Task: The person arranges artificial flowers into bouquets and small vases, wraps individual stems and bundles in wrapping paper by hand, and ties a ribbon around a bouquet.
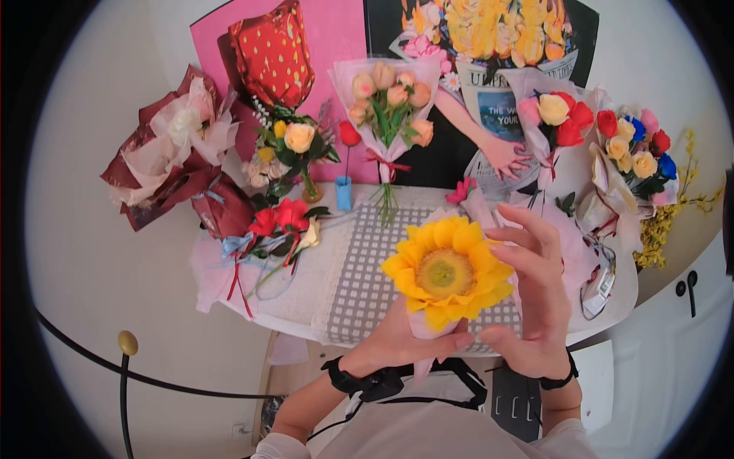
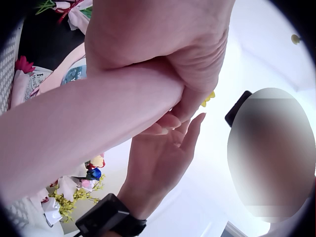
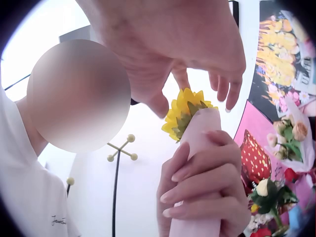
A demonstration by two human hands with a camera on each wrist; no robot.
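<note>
A yellow sunflower (image 1: 443, 274) faces up toward the head camera, its stem wrapped in pale pink paper (image 3: 203, 129). My left hand (image 1: 401, 336) grips this wrapped stem below the bloom; the right wrist view shows its fingers (image 3: 205, 185) curled round the paper. Beside the petals, on the right, my right hand (image 1: 535, 283) is held up with fingers spread and slightly bent, thumb apart. Nothing is in its grasp. From the right wrist view, the petals stick out above the paper's top edge, just under the right hand. In the left wrist view, the left hand hides most of the bloom.
Behind the hands, a white table (image 1: 306, 306) bears a grey checked runner (image 1: 367, 268). Loose red flowers (image 1: 290, 216) and ribbons lie at its left. Wrapped bouquets, including peach roses (image 1: 394, 96) and a dark red bundle (image 1: 168, 153), line the back before posters (image 1: 336, 46).
</note>
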